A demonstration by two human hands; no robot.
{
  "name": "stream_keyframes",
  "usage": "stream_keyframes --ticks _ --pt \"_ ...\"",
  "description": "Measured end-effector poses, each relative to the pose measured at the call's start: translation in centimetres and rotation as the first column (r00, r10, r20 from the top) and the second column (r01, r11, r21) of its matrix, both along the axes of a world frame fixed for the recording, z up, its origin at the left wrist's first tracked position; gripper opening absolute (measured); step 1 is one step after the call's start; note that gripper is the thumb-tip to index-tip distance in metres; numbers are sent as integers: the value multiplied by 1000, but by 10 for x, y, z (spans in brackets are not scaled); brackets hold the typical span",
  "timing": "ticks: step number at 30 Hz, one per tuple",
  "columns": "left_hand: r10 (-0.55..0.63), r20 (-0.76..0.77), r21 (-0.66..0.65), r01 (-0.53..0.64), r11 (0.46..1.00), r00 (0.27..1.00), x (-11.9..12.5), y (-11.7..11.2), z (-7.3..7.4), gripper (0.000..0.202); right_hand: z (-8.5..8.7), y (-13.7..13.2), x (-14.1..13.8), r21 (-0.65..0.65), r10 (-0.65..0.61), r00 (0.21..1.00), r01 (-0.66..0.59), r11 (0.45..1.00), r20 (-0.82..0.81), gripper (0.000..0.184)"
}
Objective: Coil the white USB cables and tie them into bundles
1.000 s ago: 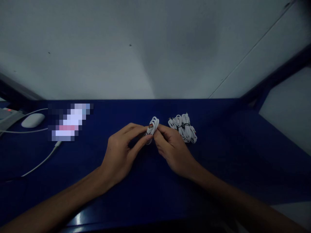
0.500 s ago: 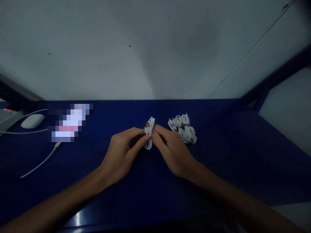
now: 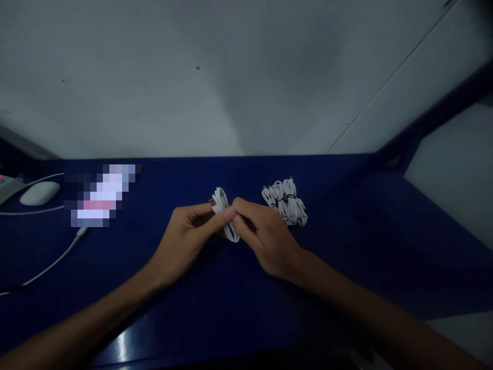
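A white USB cable, wound into a narrow coil with its plug at the upper left, is tilted above the blue table. My left hand is closed around the coil, its thumb pressed across the middle. Against the coil's right side, my right hand makes a pinch with thumb and forefinger; whatever lies between those fingertips is hidden. Just beyond the right hand, several coiled white cables lie side by side, with black ties around their middles.
On the left of the blue table lies a pixelated, lit phone-like device with a white cord plugged in. A white mouse-shaped object sits beside it. A pale wall rises behind the table.
The held coil has tipped, its top leaning left, and both hands have shifted slightly left with it. My left thumb now lies further across the coil. The view has moved a little.
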State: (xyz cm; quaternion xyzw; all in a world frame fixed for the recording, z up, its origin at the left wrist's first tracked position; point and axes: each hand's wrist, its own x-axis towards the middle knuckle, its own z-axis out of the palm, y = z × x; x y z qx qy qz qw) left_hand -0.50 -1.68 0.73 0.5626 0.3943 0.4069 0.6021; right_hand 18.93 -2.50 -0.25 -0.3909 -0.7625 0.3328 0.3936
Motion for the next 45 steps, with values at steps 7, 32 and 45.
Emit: stream_keyframes --ticks 7,32,45 --pt "113 28 116 -115 987 993 -1 -1 0 24 4 -2 -2 -85 4 999 -8 996 -42 31" --pt "58 -34 67 -56 996 998 -4 11 2 26 13 -4 2 -181 104 994 -109 977 -41 29" --pt "-20 108 -205 42 978 994 -4 13 0 44 2 -2 1 344 10 981 -78 936 194 29"
